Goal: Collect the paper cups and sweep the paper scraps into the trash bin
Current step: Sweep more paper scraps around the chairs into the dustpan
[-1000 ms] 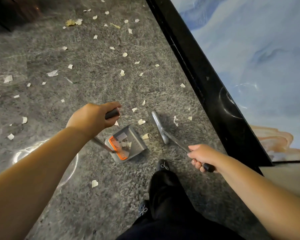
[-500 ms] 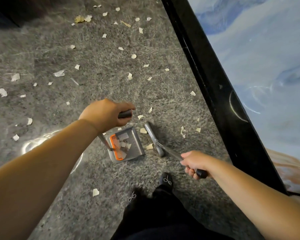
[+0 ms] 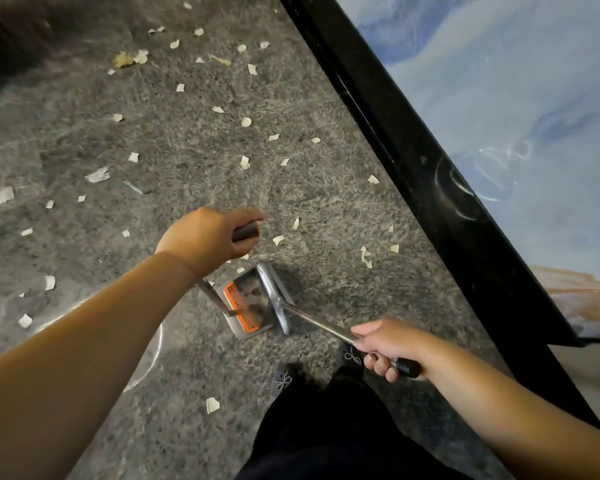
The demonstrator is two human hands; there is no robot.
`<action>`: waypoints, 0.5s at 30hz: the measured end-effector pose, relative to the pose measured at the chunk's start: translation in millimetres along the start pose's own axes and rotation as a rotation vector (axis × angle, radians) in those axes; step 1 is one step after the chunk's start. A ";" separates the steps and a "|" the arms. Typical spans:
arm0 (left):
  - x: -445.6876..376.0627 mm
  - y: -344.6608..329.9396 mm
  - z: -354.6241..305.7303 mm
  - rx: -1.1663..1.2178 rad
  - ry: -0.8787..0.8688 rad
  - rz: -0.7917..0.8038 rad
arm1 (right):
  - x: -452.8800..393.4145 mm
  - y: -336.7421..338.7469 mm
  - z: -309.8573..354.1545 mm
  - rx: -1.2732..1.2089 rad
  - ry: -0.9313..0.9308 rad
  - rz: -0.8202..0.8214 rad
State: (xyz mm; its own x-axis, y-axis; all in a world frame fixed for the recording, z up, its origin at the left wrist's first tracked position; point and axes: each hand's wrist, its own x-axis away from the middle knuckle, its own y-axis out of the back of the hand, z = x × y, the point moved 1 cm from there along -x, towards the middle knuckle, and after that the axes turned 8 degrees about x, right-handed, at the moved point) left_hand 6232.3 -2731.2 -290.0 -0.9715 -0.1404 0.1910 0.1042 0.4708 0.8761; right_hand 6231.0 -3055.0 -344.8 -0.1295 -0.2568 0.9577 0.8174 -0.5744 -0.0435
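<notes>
Grey speckled floor (image 3: 160, 140) spreads from 9 to 12 o'clock, a black baseboard (image 3: 430, 174) hemming 2 o'clock. Left hand (image 3: 205, 237) grips the dustpan (image 3: 253, 306) handle; right hand (image 3: 385, 348) grips the broom (image 3: 274, 296), at the pan's mouth. Paper scraps (image 3: 245, 162) lie scattered toward 12; a hard flick could scatter them past the pan.

the dustpan (image 3: 248, 304) sits on the floor (image 3: 194, 161) just ahead of the person's 2 shoes (image 3: 282, 381), with the broom head (image 3: 274, 296) lying across its right edge. the left hand (image 3: 205, 237) holds the dustpan's handle grip (image 3: 245, 232) above and left of the pan; the right hand (image 3: 388, 348) holds the broom handle (image 3: 316, 322) to the right. paper scraps (image 3: 245, 162) lie scattered ahead and to the left — a few inside the pan. a wall base (image 3: 430, 188) runs along the right.
</notes>
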 end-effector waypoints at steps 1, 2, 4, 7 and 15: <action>2.4 1.0 3.2 0.010 -0.006 0.002 | 2.8 -3.6 -1.5 -0.001 0.007 -0.017; 4.4 2.1 5.9 0.018 -0.014 0.002 | 4.8 -6.5 -2.7 -0.004 0.011 -0.036; 5.9 3.6 9.2 0.025 -0.031 0.002 | 8.1 -8.6 -5.9 -0.028 0.014 -0.080; 5.3 4.3 4.8 0.031 -0.055 0.043 | 12.0 -4.1 -13.0 -0.105 0.009 -0.148; -29.9 6.0 -48.0 0.047 -0.145 0.106 | 12.9 42.6 -28.4 -0.296 0.034 -0.278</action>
State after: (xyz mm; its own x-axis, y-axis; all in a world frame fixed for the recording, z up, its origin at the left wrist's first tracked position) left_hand 6272.2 -2766.0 -269.2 -0.9764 0.0372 0.2126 0.2008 0.5173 0.8319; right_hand 6248.2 -3104.9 -342.4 -0.3451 -0.0829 0.9349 0.5528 -0.8230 0.1310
